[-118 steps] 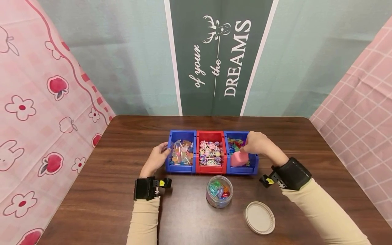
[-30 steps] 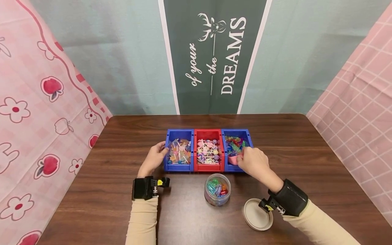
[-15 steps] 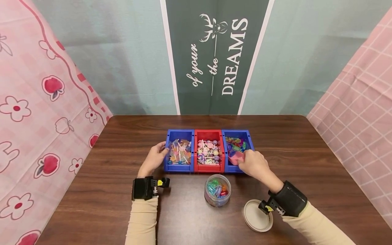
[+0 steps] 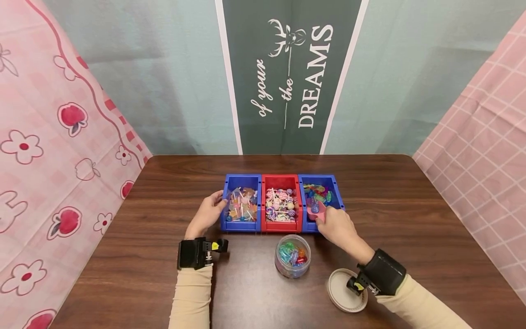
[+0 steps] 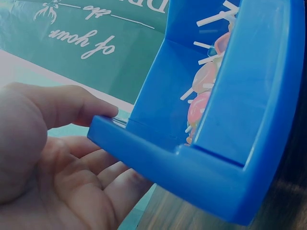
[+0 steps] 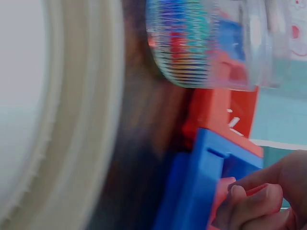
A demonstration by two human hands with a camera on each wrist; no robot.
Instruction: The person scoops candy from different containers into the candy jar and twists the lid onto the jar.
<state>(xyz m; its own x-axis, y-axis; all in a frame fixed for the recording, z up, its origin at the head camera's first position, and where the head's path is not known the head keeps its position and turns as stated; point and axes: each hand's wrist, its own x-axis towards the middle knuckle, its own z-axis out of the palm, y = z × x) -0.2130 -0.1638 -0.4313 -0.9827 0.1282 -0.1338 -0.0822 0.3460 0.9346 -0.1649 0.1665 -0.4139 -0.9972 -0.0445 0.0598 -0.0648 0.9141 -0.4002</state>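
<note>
My left hand (image 4: pixel 207 214) holds the side wall of the left blue bin (image 4: pixel 242 225), the thumb over its rim and the fingers outside, as the left wrist view shows. Small clear and pastel lollipops lie in that bin. My right hand (image 4: pixel 341 228) grips a pink scoop (image 4: pixel 322 212) at the front of the right blue bin (image 4: pixel 318 180). A blue candy shows in the scoop; the handle is mostly hidden by the fingers. Colourful translucent candies lie behind it in the bin. In the right wrist view, curled fingers (image 6: pixel 256 201) hold the scoop.
Between the blue bins stands a red bin (image 4: pixel 281 226) of striped lollipops. In front, an uncovered clear jar (image 4: pixel 292 270) contains colourful candies. A round pale lid (image 4: pixel 343 292) lies on the brown table (image 4: pixel 255 292) beneath the right wrist. Curtains surround the table.
My right hand has moved from the right bin's far side to its front edge, drawing the scoop forward. The scoop now tilts up with a blue candy in it. My left hand stays put.
</note>
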